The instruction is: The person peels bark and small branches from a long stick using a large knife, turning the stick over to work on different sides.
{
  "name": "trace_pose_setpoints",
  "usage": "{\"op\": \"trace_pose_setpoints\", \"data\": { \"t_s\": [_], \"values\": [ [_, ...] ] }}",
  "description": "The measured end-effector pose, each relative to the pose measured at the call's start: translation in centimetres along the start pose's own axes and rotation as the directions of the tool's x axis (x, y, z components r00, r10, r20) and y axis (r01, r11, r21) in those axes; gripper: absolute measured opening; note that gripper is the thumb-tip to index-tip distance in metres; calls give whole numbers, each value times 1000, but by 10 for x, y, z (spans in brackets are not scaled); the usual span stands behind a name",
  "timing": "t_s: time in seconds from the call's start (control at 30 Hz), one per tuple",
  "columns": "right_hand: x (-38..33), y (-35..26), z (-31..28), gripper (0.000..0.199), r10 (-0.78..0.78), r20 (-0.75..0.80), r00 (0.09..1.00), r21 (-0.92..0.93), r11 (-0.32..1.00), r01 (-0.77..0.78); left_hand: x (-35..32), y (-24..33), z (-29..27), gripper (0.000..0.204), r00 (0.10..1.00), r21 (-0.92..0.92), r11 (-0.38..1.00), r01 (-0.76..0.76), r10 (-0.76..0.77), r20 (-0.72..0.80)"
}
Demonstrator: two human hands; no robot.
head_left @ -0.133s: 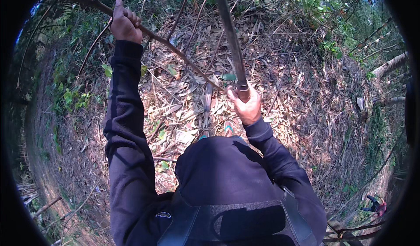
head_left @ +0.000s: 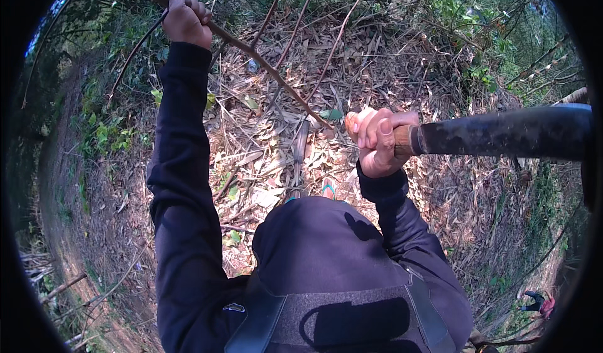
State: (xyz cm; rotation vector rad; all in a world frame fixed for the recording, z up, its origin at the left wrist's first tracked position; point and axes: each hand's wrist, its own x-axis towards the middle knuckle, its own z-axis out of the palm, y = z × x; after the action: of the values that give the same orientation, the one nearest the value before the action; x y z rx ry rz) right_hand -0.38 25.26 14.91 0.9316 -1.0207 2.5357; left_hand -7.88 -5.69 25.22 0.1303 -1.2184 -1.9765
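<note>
My left hand [head_left: 188,19], at the upper left, is closed round a long brown branch [head_left: 276,75]. From that grip the branch slants down to the right, and its cut end lies a little left of my right hand. My right hand [head_left: 380,141] is wrapped round the wooden handle of a machete [head_left: 502,132]. The dark, worn blade stretches out to the right, nearly level, and its far end runs into the dark rim of the picture. A gap shows between the branch end and the handle.
Dry leaves and thin sticks [head_left: 452,190] cover the ground. A sandalled foot [head_left: 329,188] shows below my hands. Side twigs [head_left: 342,32] rise at the back, before green brush [head_left: 483,20]. Another person [head_left: 545,304] is far off at the lower right.
The machete has swung from pointing away from me to pointing right, and my right hand has turned and shifted slightly right. My left hand and the branch have moved a little farther away.
</note>
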Motion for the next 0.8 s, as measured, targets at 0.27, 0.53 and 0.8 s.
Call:
{"op": "trace_pose_setpoints", "data": {
  "t_s": [0.27,0.53,0.8],
  "values": [
    [-115,53,-201,23,644,-382,663,-682,288,-672,13,0,89,38,986,0,989,-145,144,87],
    [-29,47,-153,12,272,-247,930,-564,740,-366,21,36,119,35,981,34,984,-173,169,97],
    [-41,43,-173,26,946,-248,209,-498,60,-865,-3,9,122,20,990,154,977,-144,142,23]
  ]
}}
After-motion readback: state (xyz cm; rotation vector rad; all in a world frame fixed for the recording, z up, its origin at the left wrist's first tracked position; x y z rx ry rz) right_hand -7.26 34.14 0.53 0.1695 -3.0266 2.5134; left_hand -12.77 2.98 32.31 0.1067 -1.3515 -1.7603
